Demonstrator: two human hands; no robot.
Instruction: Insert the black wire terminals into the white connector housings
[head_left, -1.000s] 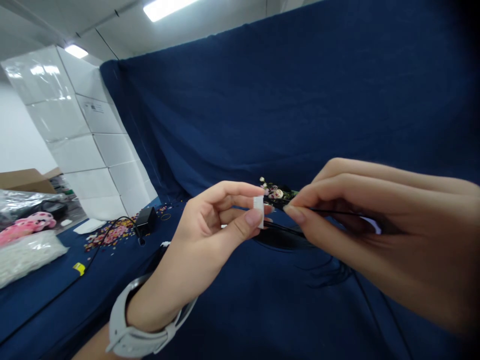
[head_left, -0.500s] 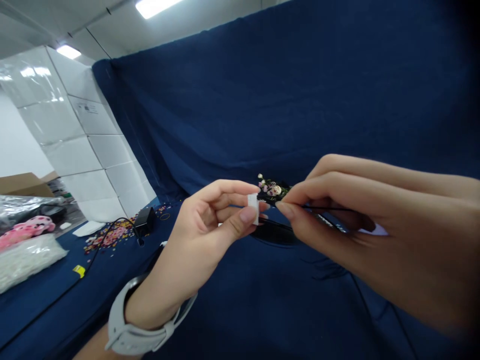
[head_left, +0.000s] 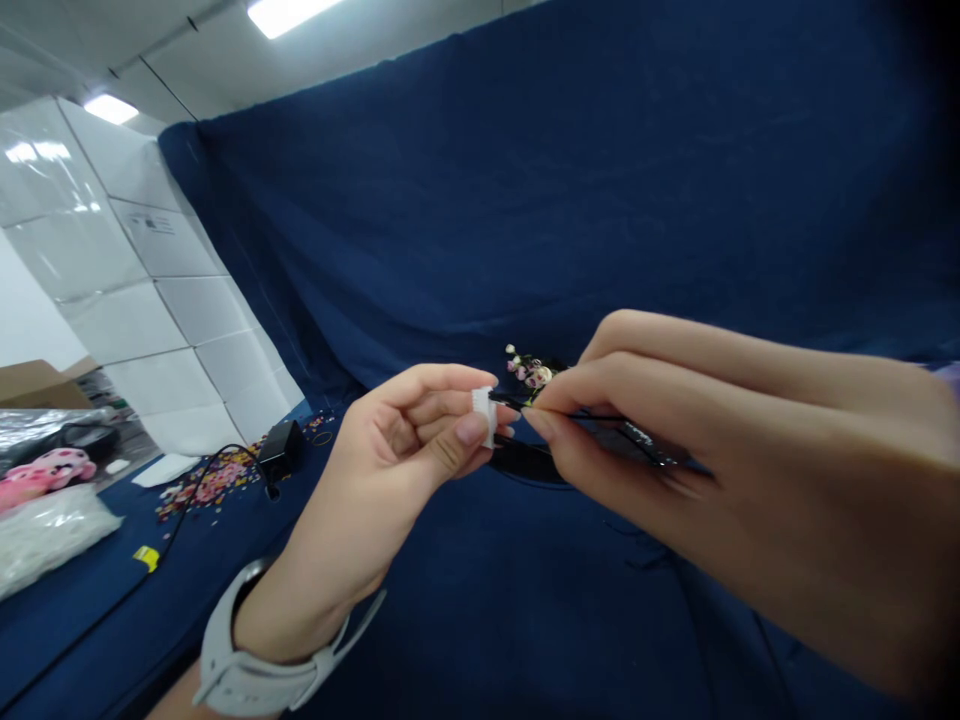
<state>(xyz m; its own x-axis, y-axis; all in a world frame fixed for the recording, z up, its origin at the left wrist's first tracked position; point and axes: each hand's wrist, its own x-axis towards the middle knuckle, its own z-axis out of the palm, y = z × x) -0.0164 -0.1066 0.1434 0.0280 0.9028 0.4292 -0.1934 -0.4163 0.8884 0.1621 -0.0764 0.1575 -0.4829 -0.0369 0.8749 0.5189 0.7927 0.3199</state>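
My left hand [head_left: 409,430] is closed, with thumb and fingers pinching a small white piece [head_left: 484,415] that has a ridged upper edge. A light grey watch strap circles the left wrist. Opposite it, my right hand [head_left: 720,460] pinches a thin black cord [head_left: 510,402] between thumb and forefinger. The cord's end reaches the white piece at its upper right side; whether it goes inside cannot be made out. Below the fingertips shows a black curved object [head_left: 529,462], partly covered by my right hand. Behind the hands lie small pink and cream artificial flowers [head_left: 529,370].
On the left of the blue cloth, a black power adapter [head_left: 281,450] with a cable lies beside scattered colourful bits [head_left: 214,480]. Further left are a clear bag [head_left: 56,535], a pink spotted plush [head_left: 52,470] and stacked white boxes [head_left: 176,300]. A dark blue curtain [head_left: 525,200] hangs behind.
The view has turned slightly, so things appear further left. My right hand has come a little closer to the left, and the black cord's end now meets the white piece.
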